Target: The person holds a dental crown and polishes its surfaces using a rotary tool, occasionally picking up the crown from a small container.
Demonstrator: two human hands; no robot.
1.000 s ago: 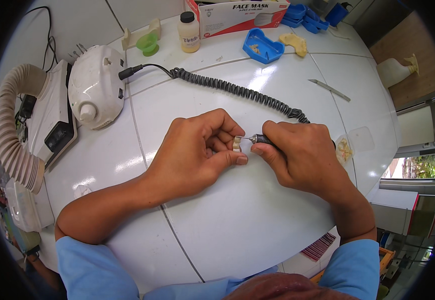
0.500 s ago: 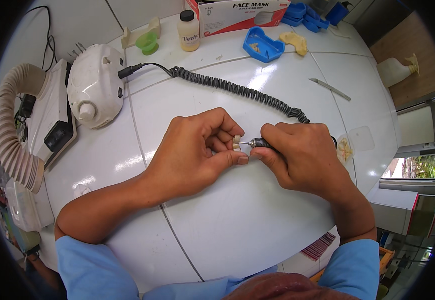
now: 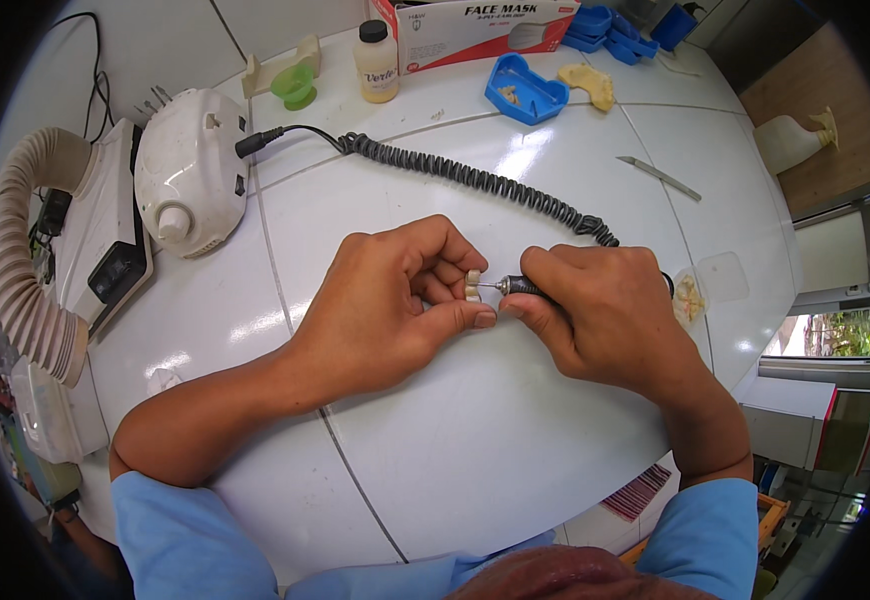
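Between its thumb and fingertips my left hand pinches a small tooth-coloured dental bridge, partly covered by the fingers. My right hand grips a dark rotary handpiece with a metal nose, thumb below and forefinger above. From that nose a thin bur points left and meets the dental bridge; the exact contact spot is too small to make out. Both hands are held close together over the white tabletop. A black coiled cord runs from behind my right hand to a white control box at the left.
A ribbed hose curves beside a white unit at far left. Along the back are a green cup, a bottle, a mask box, a blue tray and a yellowish dental cast. A knife lies right.
The dental bridge has shifted very slightly against the bur. Both hands otherwise keep the same hold and place.
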